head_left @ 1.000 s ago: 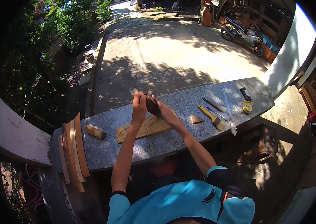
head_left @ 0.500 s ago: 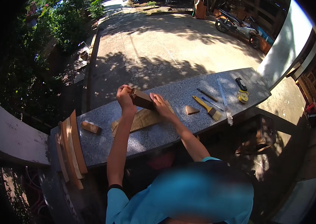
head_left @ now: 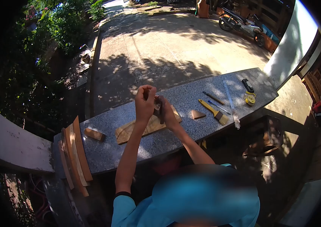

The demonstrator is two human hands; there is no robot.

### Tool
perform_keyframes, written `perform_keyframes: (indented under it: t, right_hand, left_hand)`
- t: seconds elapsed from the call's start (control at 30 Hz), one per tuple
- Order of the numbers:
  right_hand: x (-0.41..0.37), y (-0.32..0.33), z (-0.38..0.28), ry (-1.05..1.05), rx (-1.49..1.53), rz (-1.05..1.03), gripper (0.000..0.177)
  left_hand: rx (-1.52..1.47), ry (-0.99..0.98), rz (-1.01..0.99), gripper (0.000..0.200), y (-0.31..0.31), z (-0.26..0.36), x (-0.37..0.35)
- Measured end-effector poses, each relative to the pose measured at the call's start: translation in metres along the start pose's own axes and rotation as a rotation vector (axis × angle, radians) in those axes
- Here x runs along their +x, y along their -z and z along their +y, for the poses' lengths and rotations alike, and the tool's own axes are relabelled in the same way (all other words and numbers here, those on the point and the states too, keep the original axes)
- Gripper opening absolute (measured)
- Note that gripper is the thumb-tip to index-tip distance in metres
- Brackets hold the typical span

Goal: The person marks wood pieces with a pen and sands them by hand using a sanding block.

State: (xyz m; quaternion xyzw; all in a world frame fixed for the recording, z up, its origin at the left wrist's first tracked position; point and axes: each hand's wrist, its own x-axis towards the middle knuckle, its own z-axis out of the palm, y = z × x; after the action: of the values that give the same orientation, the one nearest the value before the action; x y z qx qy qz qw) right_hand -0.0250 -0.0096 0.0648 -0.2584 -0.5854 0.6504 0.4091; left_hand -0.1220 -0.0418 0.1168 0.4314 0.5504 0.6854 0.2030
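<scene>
Head view:
- Both arms are stretched forward and raised over the granite counter (head_left: 190,132), with the hands together at chest line.
- Left hand (head_left: 145,101): forearm nearly vertical in frame, wrist bent, fingers curled into a tight fist on the upper end of the dark wood block (head_left: 160,107).
- Right hand (head_left: 168,113): arm comes in from the lower right with the elbow bent, fingers wrapped on the block's right side. Firm hold too.
- The block is mostly hidden between the hands, held off the surface, standing roughly on end above the flat board (head_left: 137,128) on the counter.
- Left of the board: small wood offcut (head_left: 95,134), then a stack of curved strips (head_left: 76,155) at the counter end.
- Right of the board: triangular piece (head_left: 197,114), yellow-handled brush (head_left: 213,111), long ruler (head_left: 229,100), tape measure (head_left: 250,100).
</scene>
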Motion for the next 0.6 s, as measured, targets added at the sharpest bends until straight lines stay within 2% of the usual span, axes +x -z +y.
perform_keyframes:
  t: [0.07, 0.13, 0.23, 0.33, 0.43, 0.47, 0.57, 0.6]
  right_hand:
    - [0.002, 0.016, 0.013, -0.161, -0.057, -0.122, 0.037]
    - [0.008, 0.016, 0.011, -0.179, -0.007, -0.136, 0.037]
    - [0.004, -0.013, -0.011, 0.254, -0.055, 0.054, 0.039]
    - [-0.001, 0.003, 0.005, -0.076, 0.164, -0.075, 0.040]
    - [0.018, 0.033, 0.035, -0.323, -0.125, -0.262, 0.043]
    - [0.019, 0.029, 0.049, -0.157, 0.002, -0.135, 0.048]
    - [0.002, -0.005, 0.001, 0.143, 0.023, -0.070, 0.049]
    - [0.002, -0.002, 0.015, 0.365, -0.101, -0.057, 0.049]
  left_hand:
    - [-0.003, -0.038, 0.018, 0.015, 0.007, -0.002, 0.000]
    - [0.019, -0.042, 0.029, 0.014, 0.007, -0.003, 0.002]
    - [0.010, -0.081, 0.078, 0.012, 0.002, -0.004, 0.009]
    - [0.025, -0.071, 0.137, 0.011, 0.007, 0.000, 0.003]
    - [0.056, -0.056, 0.074, 0.011, 0.011, 0.001, 0.003]
    - [0.059, -0.072, 0.076, 0.011, 0.009, 0.002, 0.007]
    - [0.067, -0.096, 0.098, 0.011, 0.005, 0.001, 0.011]
    - [0.078, -0.091, 0.108, 0.012, 0.009, -0.001, 0.013]
